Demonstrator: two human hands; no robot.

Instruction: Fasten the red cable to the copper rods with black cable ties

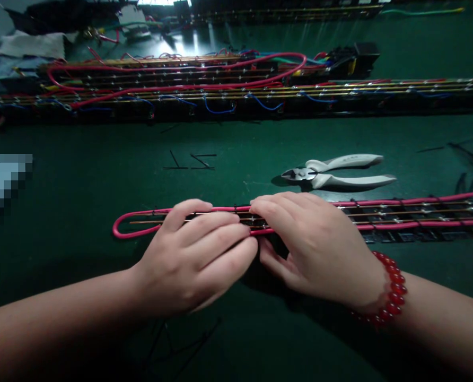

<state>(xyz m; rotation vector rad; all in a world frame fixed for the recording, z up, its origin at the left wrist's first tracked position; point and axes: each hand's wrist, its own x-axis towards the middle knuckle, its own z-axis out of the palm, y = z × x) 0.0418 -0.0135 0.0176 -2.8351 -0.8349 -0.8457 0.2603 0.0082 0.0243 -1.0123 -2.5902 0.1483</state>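
Left hand [199, 254] and right hand [312, 246] at frame centre each close their grip on the pink cable assembly [379, 215]. Cutting pliers [335, 172] lie on the worktop [81, 191] just above.

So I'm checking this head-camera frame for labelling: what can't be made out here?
- Fingertips of the left hand and right hand: curled over the pink wire loop, so the grip is hidden.
- The strip assembly: runs off the right edge.
- Patch at the left edge: pixelated.
- Cutters: handle print too small.
- Far clutter: dark, blurred.
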